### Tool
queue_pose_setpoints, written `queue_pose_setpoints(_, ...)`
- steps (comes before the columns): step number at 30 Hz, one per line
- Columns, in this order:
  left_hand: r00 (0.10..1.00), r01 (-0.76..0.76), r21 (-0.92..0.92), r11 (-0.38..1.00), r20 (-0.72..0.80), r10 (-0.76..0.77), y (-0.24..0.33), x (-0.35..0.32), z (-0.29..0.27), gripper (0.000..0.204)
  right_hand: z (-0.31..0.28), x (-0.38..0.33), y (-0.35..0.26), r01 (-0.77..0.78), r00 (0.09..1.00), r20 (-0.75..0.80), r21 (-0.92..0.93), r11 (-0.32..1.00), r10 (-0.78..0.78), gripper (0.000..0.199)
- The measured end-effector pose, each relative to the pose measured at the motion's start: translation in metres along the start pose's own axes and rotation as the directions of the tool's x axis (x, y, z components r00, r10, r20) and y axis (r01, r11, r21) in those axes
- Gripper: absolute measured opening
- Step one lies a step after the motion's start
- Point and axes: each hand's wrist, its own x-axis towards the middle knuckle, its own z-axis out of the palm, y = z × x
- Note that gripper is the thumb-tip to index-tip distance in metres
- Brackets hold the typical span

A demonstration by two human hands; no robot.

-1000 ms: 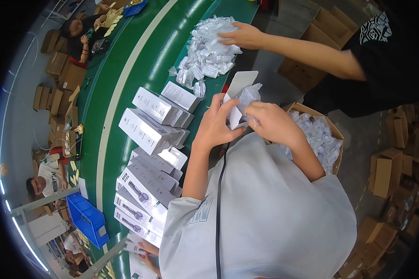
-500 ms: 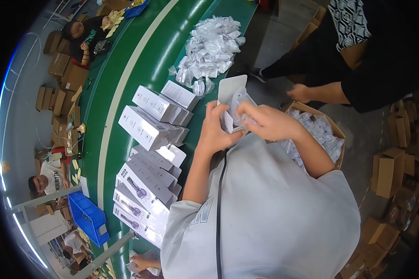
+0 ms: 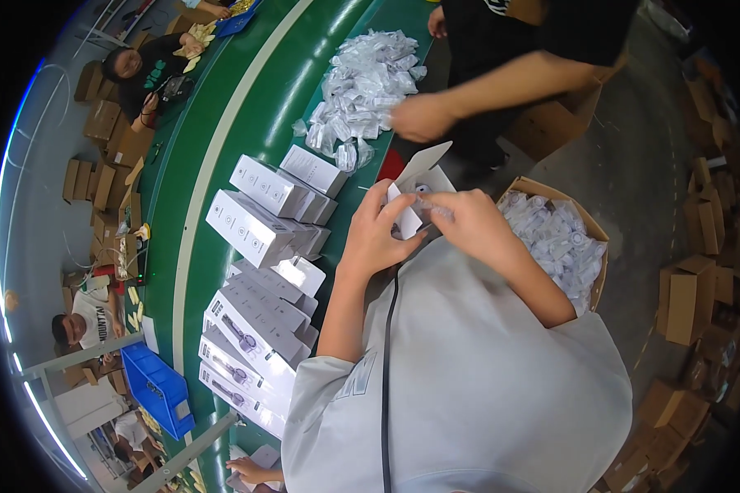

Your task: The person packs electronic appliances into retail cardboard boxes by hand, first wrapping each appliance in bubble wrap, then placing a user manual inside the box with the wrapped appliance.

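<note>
My left hand [image 3: 372, 232] is wrapped around a small white carton [image 3: 437, 179] with its flap up, held in front of my chest. Inside the carton's mouth sits a clear plastic bag [image 3: 424, 191] with a whitish item, mostly hidden by the walls and my fingers. At that opening, my right hand [image 3: 474, 220] has its fingers bent together on the bag's plastic. To my left, white printed cartons [image 3: 259, 226] stand in stacks on the green table [image 3: 251, 107].
A heap of small clear-bagged parts [image 3: 362, 90] lies farther up the table. A co-worker's hand [image 3: 423, 117] reaches to it. At my right stands a cardboard box [image 3: 598, 283] full of bagged items. A blue bin [image 3: 156, 386] is at left; brown cartons [image 3: 686, 304] line the right side.
The bagged item has gone deeper into the carton, and the carton has tilted. The co-worker's arm has moved from beside the cardboard box to the heap of bagged parts.
</note>
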Motion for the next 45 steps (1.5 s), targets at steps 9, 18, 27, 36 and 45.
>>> queue_pose_setpoints(9, 0.98, 0.161, -0.341, 0.926, -0.058, -0.192, -0.002, -0.002, 0.015, 0.06, -0.014, 0.007, -0.017, 0.201, 0.891, -0.45, 0.26, 0.945, -0.065, 0.015)
queue_pose_setpoints(18, 0.989, -0.034, -0.048, 0.998, -0.145, 0.026, -0.012, -0.01, 0.033, 0.069, 0.008, 0.034, -0.02, 0.475, 0.669, -0.743, 0.4, 0.784, -0.026, 0.015)
queue_pose_setpoints(27, 0.929, -0.094, -0.047, 0.994, -0.363, 0.071, -0.019, -0.013, 0.038, 0.067, 0.031, 0.029, -0.013, 0.286, 0.944, -0.316, 0.657, 0.697, -0.089, 0.028)
queue_pose_setpoints(36, 0.951, -0.083, -0.011, 0.997, -0.299, 0.076, -0.017, -0.012, 0.026, 0.072, 0.026, 0.014, -0.014, 0.263, 0.889, -0.277, -0.344, 0.901, -0.365, 0.012)
queue_pose_setpoints(45, 0.984, 0.057, -0.123, 0.991, -0.162, -0.077, -0.01, -0.02, 0.019, 0.07, 0.014, 0.017, 0.003, 0.349, 0.937, 0.098, -0.185, 0.919, -0.336, 0.007)
